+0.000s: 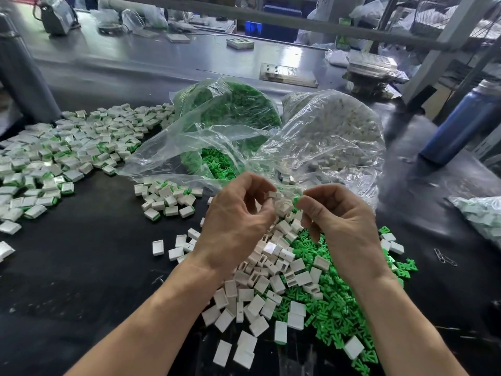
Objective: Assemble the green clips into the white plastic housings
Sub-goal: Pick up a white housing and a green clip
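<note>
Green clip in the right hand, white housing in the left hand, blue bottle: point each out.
green clip (297,200): head view, tip showing at the right fingertips.
white housing (273,195): head view, end beyond the left fingers.
blue bottle (461,123): head view, mid body.

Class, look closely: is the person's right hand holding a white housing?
No, the right hand pinches a green clip; the left hand holds the white housing.

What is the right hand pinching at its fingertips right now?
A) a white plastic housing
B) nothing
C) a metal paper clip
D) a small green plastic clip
D: the right hand pinches a small green plastic clip between thumb and fingertips, while the left hand holds a white plastic housing just across from it.
</note>
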`<state>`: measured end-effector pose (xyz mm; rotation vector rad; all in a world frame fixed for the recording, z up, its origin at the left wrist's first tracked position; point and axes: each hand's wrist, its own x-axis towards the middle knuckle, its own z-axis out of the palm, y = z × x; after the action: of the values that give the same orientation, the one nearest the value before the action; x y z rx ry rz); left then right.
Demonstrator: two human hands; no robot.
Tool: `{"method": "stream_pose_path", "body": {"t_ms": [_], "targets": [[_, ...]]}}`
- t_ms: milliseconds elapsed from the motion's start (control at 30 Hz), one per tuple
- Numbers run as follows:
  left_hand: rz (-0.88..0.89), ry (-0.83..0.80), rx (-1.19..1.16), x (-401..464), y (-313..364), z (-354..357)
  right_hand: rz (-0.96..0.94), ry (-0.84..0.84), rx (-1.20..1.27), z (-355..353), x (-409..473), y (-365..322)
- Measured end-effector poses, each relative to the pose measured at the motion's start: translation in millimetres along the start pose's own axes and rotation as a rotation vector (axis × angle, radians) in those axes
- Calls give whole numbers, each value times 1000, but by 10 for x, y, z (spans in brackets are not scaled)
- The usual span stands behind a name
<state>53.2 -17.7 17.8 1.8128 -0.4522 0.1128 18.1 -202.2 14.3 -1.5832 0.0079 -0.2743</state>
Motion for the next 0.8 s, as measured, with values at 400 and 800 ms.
{"method": "stream_pose_path", "body": {"t_ms": [400,800], "targets": [[-11,-82,-97,-12,-17,28,-39,-44,133,102,-20,-7],[-20,-54,-68,-14,-54,3,-56,-10,115,102,-36,-33]]}}
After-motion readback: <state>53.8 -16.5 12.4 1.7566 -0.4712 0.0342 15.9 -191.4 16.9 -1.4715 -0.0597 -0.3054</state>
